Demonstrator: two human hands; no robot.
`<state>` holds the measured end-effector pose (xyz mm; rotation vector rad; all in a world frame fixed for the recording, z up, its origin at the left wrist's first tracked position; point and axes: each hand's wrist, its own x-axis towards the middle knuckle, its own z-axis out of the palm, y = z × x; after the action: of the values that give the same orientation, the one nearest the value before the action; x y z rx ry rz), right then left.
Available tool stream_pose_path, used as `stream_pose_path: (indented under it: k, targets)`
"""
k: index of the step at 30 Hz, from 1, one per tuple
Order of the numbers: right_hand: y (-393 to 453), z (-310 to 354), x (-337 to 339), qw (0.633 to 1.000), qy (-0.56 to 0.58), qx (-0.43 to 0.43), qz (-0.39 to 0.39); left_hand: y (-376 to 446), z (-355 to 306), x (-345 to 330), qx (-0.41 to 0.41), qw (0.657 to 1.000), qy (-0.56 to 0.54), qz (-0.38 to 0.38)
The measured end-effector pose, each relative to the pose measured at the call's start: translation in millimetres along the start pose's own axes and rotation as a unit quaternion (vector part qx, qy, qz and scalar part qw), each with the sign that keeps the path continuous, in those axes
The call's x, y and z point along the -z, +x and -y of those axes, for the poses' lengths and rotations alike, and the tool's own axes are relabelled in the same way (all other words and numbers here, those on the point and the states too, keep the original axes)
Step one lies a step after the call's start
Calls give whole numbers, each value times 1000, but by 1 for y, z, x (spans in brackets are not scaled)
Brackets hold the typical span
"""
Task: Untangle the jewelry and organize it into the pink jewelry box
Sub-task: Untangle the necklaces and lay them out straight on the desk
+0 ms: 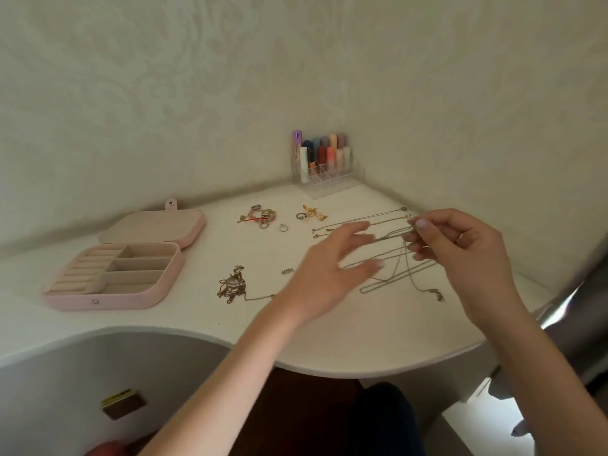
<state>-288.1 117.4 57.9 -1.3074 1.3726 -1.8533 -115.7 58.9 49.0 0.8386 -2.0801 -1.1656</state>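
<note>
I observe my right hand (467,255) with fingers (415,238) pinched on the tangled silver chains (388,258), lifting them above the white table (296,337). My left hand (329,274) hovers beside the strands, fingers spread and holding nothing. The pink jewelry box (115,274) lies open at the table's left, well apart. Rings and charms (263,217) lie behind.
</note>
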Motion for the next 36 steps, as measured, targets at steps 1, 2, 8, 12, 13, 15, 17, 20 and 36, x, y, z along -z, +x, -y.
stream_pose_path:
  k: [1,2,8,12,13,15,17,20,36]
  targets:
    - [0,2,-3,1000,0,3,7,4,-4,-12,6,998,-52,30]
    - [0,4,-4,1000,0,8,12,8,-7,-21,9,995,-86,43]
    - [12,3,25,994,7,15,-104,6,3,-19,-17,999,-43,-20]
    - [18,-14,56,983,-1,-4,-184,-1,6,0,21,996,-22,-87]
    - [19,-19,63,980,-8,-10,-199,-3,4,3,25,995,-22,-96]
    - [21,-29,75,974,-47,-16,-220,-9,-1,4,20,994,-8,-107]
    - [21,-40,84,965,-120,-12,-232,-15,-6,1,9,994,35,-108]
    - [19,-51,89,937,-286,11,-203,-21,-6,-9,6,990,114,-83]
    - [18,-74,92,827,-542,-5,-146,-29,21,-29,-36,973,226,-21]
